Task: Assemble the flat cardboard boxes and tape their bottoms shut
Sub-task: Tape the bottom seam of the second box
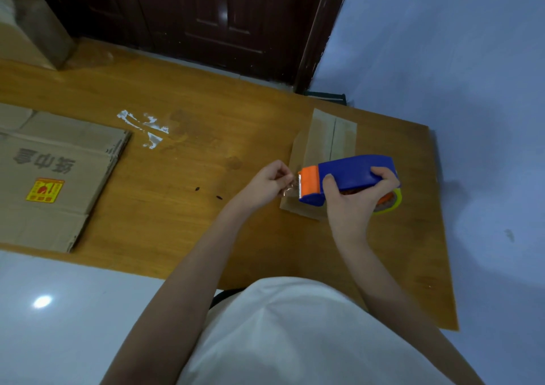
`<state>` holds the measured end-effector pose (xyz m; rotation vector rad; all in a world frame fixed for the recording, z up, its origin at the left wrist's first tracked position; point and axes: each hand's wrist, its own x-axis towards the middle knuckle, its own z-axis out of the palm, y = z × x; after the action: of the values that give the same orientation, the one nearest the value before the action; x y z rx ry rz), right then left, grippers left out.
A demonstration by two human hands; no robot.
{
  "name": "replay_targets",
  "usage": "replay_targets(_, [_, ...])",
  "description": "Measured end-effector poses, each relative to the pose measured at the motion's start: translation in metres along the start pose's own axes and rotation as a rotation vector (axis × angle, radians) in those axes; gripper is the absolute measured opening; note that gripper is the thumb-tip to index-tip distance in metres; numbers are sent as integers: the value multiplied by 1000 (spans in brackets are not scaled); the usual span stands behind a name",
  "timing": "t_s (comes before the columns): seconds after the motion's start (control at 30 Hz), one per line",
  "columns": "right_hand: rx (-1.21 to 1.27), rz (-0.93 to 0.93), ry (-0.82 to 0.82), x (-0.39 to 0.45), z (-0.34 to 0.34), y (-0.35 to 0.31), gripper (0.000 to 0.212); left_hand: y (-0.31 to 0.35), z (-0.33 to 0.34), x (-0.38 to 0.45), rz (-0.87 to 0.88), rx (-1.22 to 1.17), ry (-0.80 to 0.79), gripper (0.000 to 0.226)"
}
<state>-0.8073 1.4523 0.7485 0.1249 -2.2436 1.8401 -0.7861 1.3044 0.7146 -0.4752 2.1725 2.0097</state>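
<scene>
We grip the blue tape dispenser (351, 179) in our right hand (356, 199), our left hand (269, 182) pinching the loose tape end (290, 190) at its blade. We judge taping is starting; next, stick that end to the small flat box (321, 146) just beyond. Far left, a larger flattened box (56, 178) lies on the tabletop (191, 178), holding nothing.

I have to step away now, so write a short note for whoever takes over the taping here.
Right hand grips the blue and orange tape dispenser over the small box.
Left hand pinches the loose tape end at the dispenser's blade.
The small box lies at the right of the wooden board; whether tape is on it yet cannot be told.
A flat cardboard box lies at the left, not yet assembled.
Left: tape the small box, then fold up and tape the flat one.
</scene>
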Motion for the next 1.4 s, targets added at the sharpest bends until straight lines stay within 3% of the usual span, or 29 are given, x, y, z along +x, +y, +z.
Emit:
replay_targets(0.23, [9,-24,-1,0,0,1,65,1,-7,0,15,18,27,6])
replay_targets(0.47, [-32,-44,-16,-6,8,7,66,-26,21,4,-12,98,238,8])
replay_targets(0.6, [-47,-48,-16,-7,9,8,66,-40,23,3,-125,7,312,66])
replay_targets(0.67, [-42,-45,-10,-8,9,8,66,-46,26,0,-142,120,321,63])
replay_targets(0.83, [-19,-40,-13,-9,10,8,65,-49,39,-15,153,124,464,17])
replay_targets(0.97, [-15,-37,6,-8,8,9,65,-47,41,-23,431,120,437,25])
replay_targets(1.07, [-3,-48,13,-7,8,7,65,-50,39,-25,485,191,384,43])
replay_targets(1.17, [16,-54,45,-4,7,6,64,-57,36,-24,585,460,375,48])
replay_targets(1.27, [42,-46,66,-1,5,4,63,-66,27,-17,833,814,363,37])
replay_targets(1.4, [65,-40,48,-2,4,3,62,-70,18,-15,983,978,330,31])
